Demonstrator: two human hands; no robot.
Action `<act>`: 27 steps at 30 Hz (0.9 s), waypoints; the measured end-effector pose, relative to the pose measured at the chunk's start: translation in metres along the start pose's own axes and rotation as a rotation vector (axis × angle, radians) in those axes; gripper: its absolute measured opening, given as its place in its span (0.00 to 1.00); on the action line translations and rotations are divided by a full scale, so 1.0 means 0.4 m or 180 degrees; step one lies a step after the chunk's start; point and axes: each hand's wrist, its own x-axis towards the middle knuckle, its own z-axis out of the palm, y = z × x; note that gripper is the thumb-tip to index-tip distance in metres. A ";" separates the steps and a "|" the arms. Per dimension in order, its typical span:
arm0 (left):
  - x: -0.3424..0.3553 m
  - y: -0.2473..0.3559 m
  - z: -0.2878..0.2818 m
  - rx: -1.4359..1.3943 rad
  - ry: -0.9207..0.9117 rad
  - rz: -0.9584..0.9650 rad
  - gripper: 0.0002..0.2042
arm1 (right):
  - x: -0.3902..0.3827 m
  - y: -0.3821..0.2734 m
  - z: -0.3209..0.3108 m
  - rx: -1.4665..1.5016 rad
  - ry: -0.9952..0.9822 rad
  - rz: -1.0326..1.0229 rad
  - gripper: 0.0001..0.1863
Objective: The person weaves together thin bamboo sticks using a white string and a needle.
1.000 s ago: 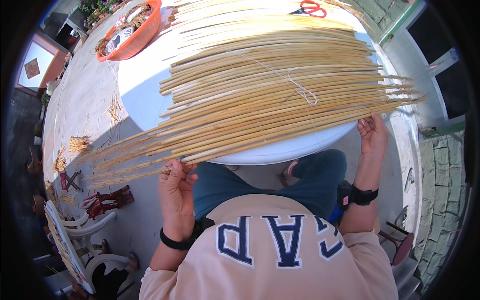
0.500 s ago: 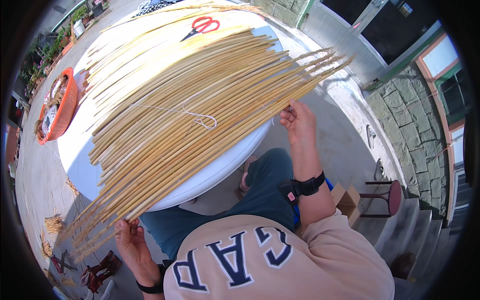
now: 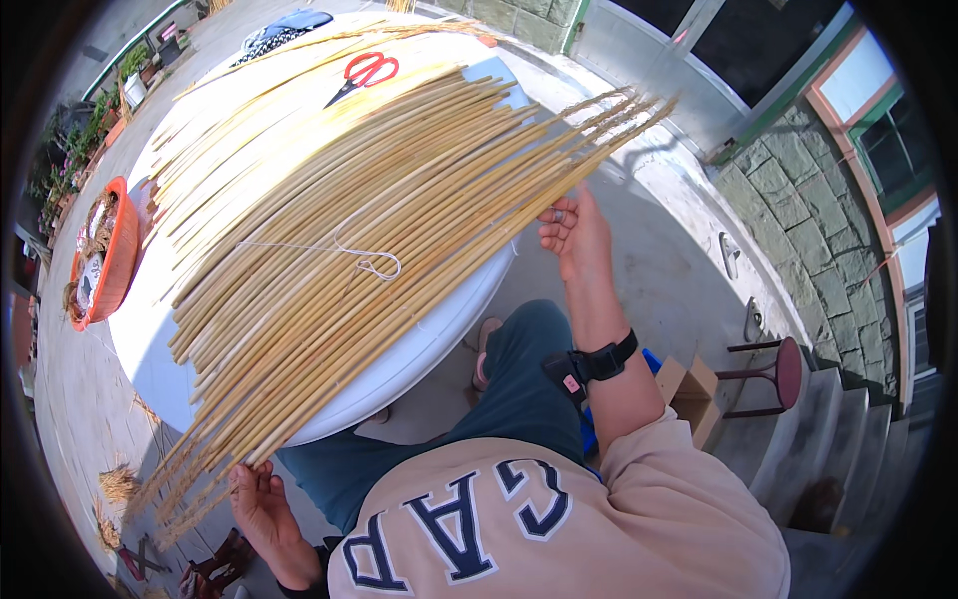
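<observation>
A row of long tan plant stalks (image 3: pixel 329 225), laid side by side, slants across the white round table (image 3: pixel 399 357), with feathery tips overhanging at both ends. My left hand (image 3: pixel 264 514) pinches the nearest stalk near its lower left end, past the table's rim. Toward the other end, my right hand (image 3: pixel 574 235) has its fingers curled and its thumb at the underside of the same outer stalk. A loop of white string (image 3: pixel 379 265) lies on top of the stalks. Red-handled scissors (image 3: pixel 367 70) rest beyond them on the sunlit part of the table.
An orange basket (image 3: pixel 122 250) with bundled material stands by the table's left side. Patterned blue cloth (image 3: pixel 284 35) lies at the far edge. To the right are a cardboard box (image 3: pixel 687 394), a dark red stool (image 3: pixel 786 374) and stone steps (image 3: pixel 808 439). Straw bunches (image 3: pixel 120 484) lie lower left.
The whole view has shifted a little, so table and stalks appear farther left. Both hands stay at the near edge of the stalks; the string and scissors keep their places on the table.
</observation>
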 end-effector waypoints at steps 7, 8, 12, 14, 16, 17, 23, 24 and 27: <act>0.001 -0.005 0.001 0.0090 0.0096 -0.0106 0.10 | 0.033 0.008 -0.013 -0.0283 -0.0109 -0.0342 0.14; 0.001 -0.006 -0.001 0.0096 0.0107 -0.0106 0.10 | 0.032 0.009 -0.014 -0.0249 -0.0095 -0.0314 0.13; 0.006 -0.009 -0.006 0.0127 0.0066 -0.0153 0.11 | 0.047 0.029 -0.020 -0.0123 -0.0082 -0.0281 0.13; 0.011 -0.013 -0.011 0.0115 0.0041 -0.0170 0.11 | 0.055 0.040 -0.025 0.0079 -0.0157 -0.0205 0.13; 0.016 -0.020 -0.023 0.0032 -0.0062 -0.0168 0.12 | 0.054 0.051 -0.027 0.0221 -0.0193 -0.0181 0.13; 0.017 -0.023 -0.024 0.0037 -0.0055 -0.0175 0.12 | 0.053 0.056 -0.028 0.0364 -0.0233 -0.0163 0.12; 0.018 -0.026 -0.023 -0.0006 -0.0140 -0.0059 0.10 | 0.057 0.069 -0.041 0.0665 -0.0402 -0.0051 0.11; 0.019 -0.025 -0.023 -0.0014 -0.0174 -0.0086 0.10 | 0.057 0.070 -0.043 0.0661 -0.0391 -0.0044 0.11; 0.022 -0.022 -0.027 -0.0026 -0.0252 -0.0144 0.10 | 0.063 0.077 -0.041 0.0614 -0.0218 0.0048 0.11</act>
